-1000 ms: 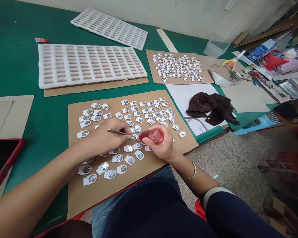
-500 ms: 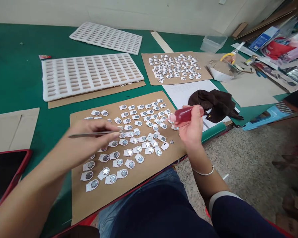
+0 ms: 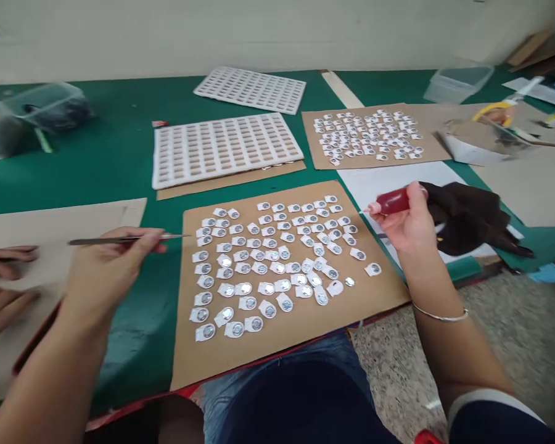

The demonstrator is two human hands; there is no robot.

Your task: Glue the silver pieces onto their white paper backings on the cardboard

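Note:
My left hand [image 3: 108, 265] is closed on slim metal tweezers [image 3: 97, 240], whose pointed end reaches the left edge of a brown cardboard sheet [image 3: 222, 361]. In my right hand [image 3: 414, 231] is a small squeeze bottle [image 3: 392, 202] of red liquid, held tilted with its pink nozzle toward the left, above the sheet's right side. Rows of white tabs, each with a round silver disc [image 3: 259, 268], cover much of the cardboard. One white tab [image 3: 335, 288] shows no full disc, and a loose silver piece [image 3: 349, 282] lies beside it.
Two white slotted trays [image 3: 226, 148] lie behind the sheet. A second cardboard [image 3: 312, 132] holds more tabs. Dark cloth [image 3: 472, 216] rests on paper at right, near a container with yellow-handled scissors [image 3: 490, 114]. Another person's hands [image 3: 4, 302] are at far left, below clear tubs [image 3: 50, 102].
My left hand with the tweezers has pulled back leftward from the tabs to the cardboard's left edge. The view has swung left, bringing another person's hands into sight. My right hand still grips the bottle.

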